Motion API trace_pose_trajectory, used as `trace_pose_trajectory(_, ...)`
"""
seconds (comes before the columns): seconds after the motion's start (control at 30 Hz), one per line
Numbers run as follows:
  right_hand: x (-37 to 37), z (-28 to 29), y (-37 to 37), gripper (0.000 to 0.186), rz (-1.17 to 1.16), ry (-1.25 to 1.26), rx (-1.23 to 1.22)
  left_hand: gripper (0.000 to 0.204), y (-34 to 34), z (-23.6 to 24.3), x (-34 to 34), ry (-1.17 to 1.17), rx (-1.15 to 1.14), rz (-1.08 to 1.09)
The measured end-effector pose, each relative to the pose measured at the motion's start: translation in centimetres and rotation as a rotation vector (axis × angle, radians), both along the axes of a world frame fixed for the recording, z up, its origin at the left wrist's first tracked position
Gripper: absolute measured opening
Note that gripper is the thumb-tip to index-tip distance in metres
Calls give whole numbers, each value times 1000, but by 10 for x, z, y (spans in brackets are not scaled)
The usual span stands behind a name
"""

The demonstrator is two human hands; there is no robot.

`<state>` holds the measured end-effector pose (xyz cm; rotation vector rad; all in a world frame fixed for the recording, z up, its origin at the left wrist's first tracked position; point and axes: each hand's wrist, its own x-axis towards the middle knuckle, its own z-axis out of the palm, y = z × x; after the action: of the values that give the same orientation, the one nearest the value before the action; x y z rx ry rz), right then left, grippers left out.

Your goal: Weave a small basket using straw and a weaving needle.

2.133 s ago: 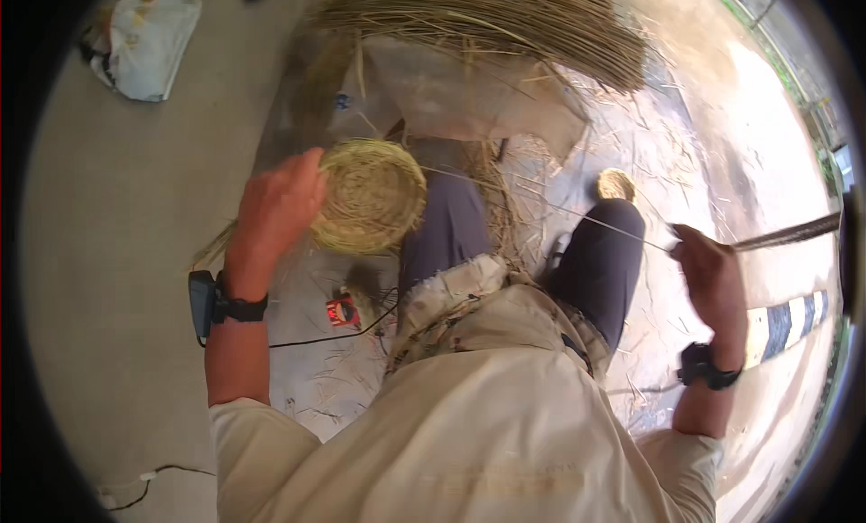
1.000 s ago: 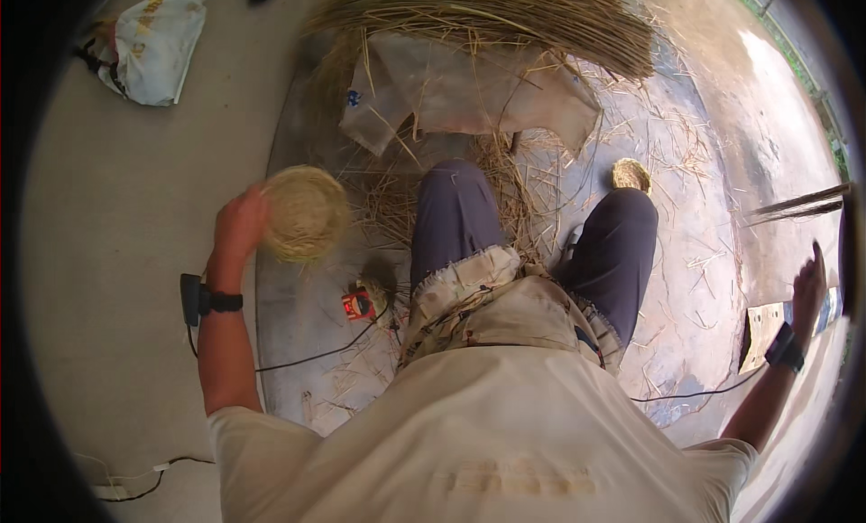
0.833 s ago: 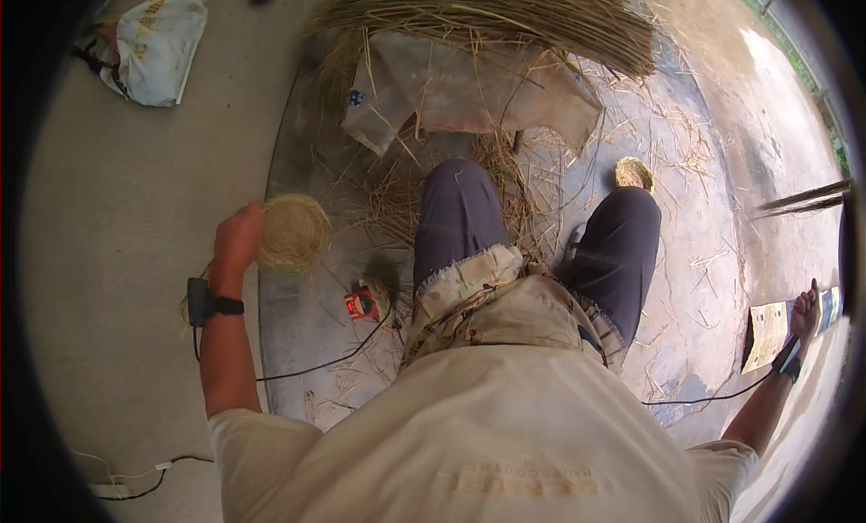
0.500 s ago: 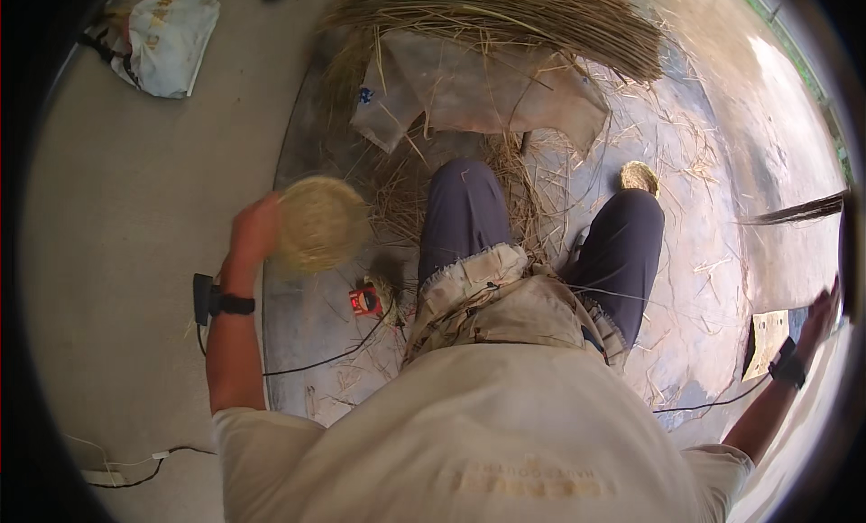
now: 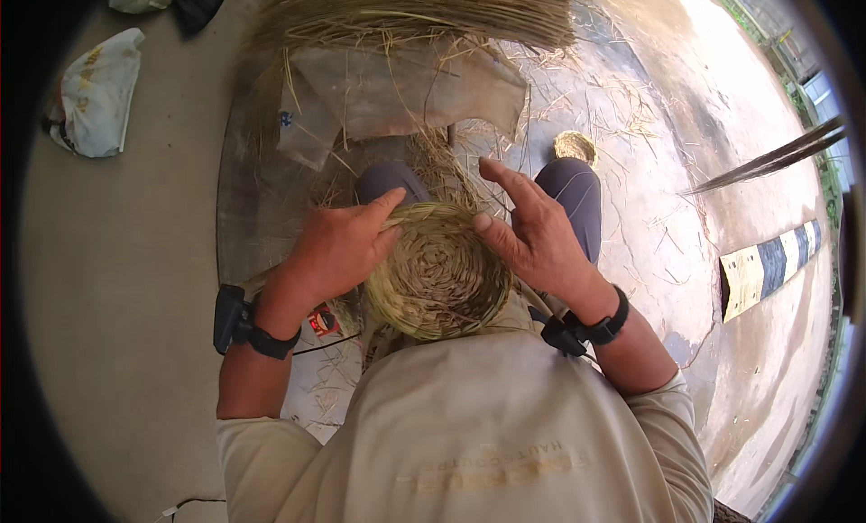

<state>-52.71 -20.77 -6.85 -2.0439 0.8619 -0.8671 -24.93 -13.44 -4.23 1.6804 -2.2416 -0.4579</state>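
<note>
A round woven straw basket [image 5: 439, 275] rests over my lap, its coiled inside facing up. My left hand [image 5: 343, 248] grips its left rim, thumb and fingers closed about the edge. At the rim's right side is my right hand [image 5: 541, 230], with thumb and fingers stretched apart; the thumb tip is at the rim, and whether it touches I cannot tell. Beyond my right knee [image 5: 577, 198] sits a smaller woven piece [image 5: 575, 147], partly hidden by the knee.
A long straw bundle [image 5: 433, 13] lies at the back, over a translucent sheet [image 5: 406, 90]. Loose straw litters the ground mat. A red packet [image 5: 323, 322] lies by my left forearm. Farther out are a white bag [image 5: 104, 95], a striped board [image 5: 771, 266] and dark stalks [image 5: 767, 158].
My left hand has brought the basket from the left side to over my lap. My right hand has come in from the far right to its rim. The whole view has shifted.
</note>
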Motion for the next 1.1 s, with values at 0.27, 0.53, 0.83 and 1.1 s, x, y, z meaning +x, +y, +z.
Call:
trace_pose_trajectory(0.27, 21, -50, -43, 55, 289, -73, 464, 51, -1, -3, -6, -5, 64, 5)
trace_pose_trajectory(0.53, -34, -55, -62, 38, 374, 7, 648, 41, -4, -19, -1, 132, 16, -25)
trace_pose_trajectory(0.83, 20, -51, -76, 38, 448, -978, 1339, 37, -7, -25, -5, 103, -26, -79)
trace_pose_trajectory(1.1, 16, -23, -39, 38, 185, 141, 519, 35, 2, -27, -2, 60, 30, -39)
